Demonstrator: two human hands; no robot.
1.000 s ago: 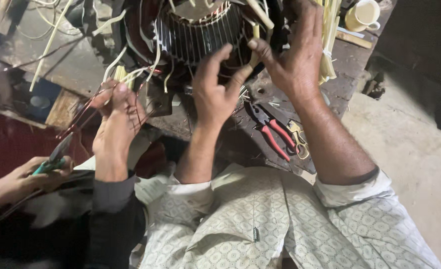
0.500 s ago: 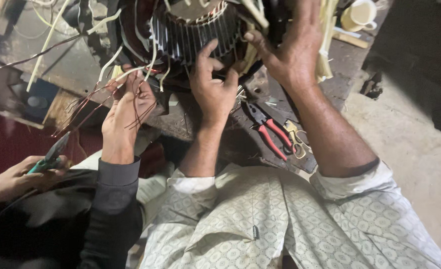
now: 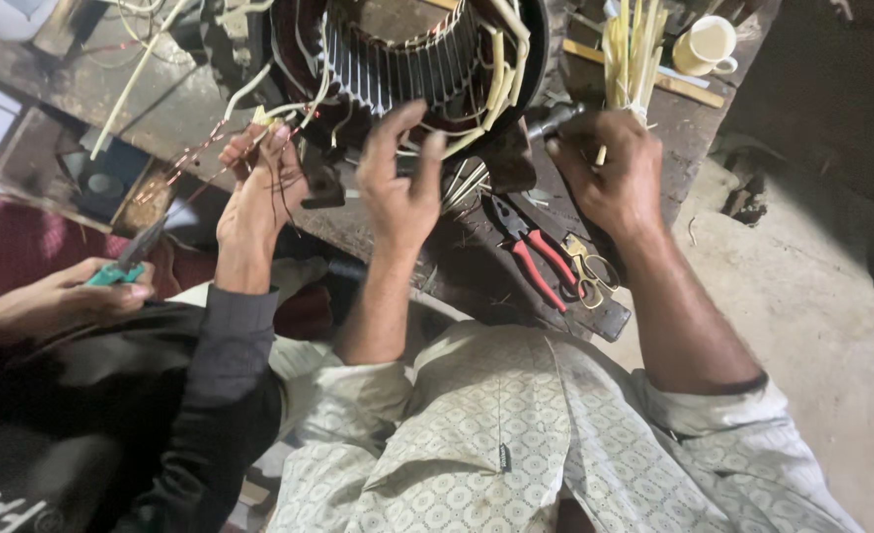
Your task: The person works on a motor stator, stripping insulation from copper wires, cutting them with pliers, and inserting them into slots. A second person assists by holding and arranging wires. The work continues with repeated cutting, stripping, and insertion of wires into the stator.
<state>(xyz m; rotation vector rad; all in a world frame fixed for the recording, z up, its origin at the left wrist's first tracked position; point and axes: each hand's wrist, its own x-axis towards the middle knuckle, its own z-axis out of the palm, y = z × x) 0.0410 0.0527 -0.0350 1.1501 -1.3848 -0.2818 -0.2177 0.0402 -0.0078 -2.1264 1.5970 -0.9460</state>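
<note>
left hand [image 3: 397, 188] fingers spread, empty, at stator [image 3: 407, 59] slots. right hand [image 3: 610, 173] pinches pale sleeve strip [image 3: 627, 59]. risk: loose strip slips, snags winding.

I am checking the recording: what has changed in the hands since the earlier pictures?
The right hand came down off the motor core to the pale strips. The left hand stayed at the core's rim, and the co-worker's hand kept holding the copper wires.
</note>
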